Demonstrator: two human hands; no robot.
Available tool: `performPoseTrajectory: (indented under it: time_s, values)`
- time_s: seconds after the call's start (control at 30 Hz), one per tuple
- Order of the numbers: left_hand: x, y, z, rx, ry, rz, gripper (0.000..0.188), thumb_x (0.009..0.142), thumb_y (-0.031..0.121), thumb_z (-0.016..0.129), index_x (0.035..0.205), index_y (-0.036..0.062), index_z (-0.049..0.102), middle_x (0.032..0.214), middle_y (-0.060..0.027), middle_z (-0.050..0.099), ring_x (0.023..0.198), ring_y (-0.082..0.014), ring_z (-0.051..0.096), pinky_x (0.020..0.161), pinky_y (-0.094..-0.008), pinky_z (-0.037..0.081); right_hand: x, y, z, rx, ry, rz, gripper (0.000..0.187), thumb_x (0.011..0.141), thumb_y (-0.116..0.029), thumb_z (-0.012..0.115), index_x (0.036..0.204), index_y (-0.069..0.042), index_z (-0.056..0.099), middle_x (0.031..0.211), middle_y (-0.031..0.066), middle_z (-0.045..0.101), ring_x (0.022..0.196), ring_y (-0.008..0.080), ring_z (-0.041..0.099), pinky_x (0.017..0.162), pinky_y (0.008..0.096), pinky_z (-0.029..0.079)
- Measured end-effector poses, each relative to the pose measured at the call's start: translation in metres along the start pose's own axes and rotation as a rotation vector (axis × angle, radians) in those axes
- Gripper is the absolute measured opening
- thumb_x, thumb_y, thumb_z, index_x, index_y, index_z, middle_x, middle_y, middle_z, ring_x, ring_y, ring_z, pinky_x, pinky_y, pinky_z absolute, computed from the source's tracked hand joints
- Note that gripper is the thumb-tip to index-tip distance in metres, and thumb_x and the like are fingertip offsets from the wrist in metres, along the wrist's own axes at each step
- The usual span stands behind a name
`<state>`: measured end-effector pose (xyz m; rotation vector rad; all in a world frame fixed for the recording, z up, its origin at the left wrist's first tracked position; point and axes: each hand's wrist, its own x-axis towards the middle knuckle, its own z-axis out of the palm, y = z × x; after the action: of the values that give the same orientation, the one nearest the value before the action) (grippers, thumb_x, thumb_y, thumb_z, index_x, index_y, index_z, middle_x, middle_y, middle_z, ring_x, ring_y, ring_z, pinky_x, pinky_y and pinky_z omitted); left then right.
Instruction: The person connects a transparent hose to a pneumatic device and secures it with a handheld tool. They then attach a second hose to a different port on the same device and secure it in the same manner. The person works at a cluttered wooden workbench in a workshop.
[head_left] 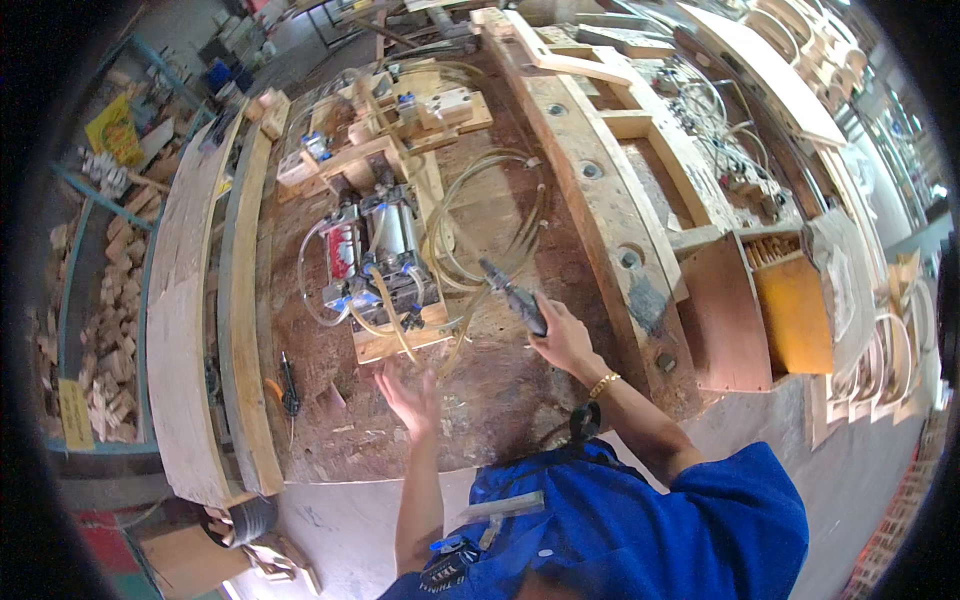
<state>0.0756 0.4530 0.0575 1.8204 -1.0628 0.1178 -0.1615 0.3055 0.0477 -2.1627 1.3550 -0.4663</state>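
Observation:
My right hand (563, 340) is closed round the grip of a dark handheld power tool (515, 298), whose narrow front end points up and left over the bench. The tool's exact kind is hard to make out. My left hand (408, 400) holds nothing, its fingers apart and palm partly turned up. Just beyond it sits the wooden base (405, 342) of a pneumatic fixture with silver air cylinders (392, 235). Clear yellowish hoses (440, 225) loop from the fixture across the bench, passing close to the tool and to the left fingertips.
The worn brown workbench (470, 420) carries a black-and-orange pair of cutters or pliers (289, 385) at left. A second wooden jig (370, 130) stands farther back. Long boards (250, 300) edge the left side; a thick beam (590, 180) and a wooden box (730, 310) bound the right.

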Motion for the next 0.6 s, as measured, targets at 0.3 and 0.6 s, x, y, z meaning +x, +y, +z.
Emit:
performPoseTrajectory:
  time_s: [0.3, 0.6]
  values:
    - [0.052, 0.075, 0.082, -0.133, -0.313, 0.266, 0.048, 0.083, 0.011, 0.066, 0.126, -0.0017, 0.052, 0.134, -0.0190, 0.046, 0.128, -0.0363, 0.041, 0.108, -0.0480, 0.032, -0.023, 0.002, 0.017, -0.198, -0.096, -0.058, 0.074, 0.080, -0.027, 0.072, 0.144, -0.019, 0.037, 0.125, 0.0189, 0.051, 0.105, 0.0401, 0.057, 0.083, 0.0456, 0.052]
    - [0.137, 0.050, 0.240, 0.331, -0.621, 0.021, 0.071, 0.084, 0.026, 0.062, 0.141, -0.0055, 0.036, 0.151, -0.0241, 0.028, 0.143, -0.0392, 0.019, 0.118, -0.0500, 0.014, 0.139, 0.015, 0.002, -0.294, 0.072, -0.084, 0.060, 0.090, -0.035, 0.059, 0.140, -0.006, 0.040, 0.145, 0.0257, 0.036, 0.134, 0.0440, 0.035, 0.106, 0.0465, 0.037]
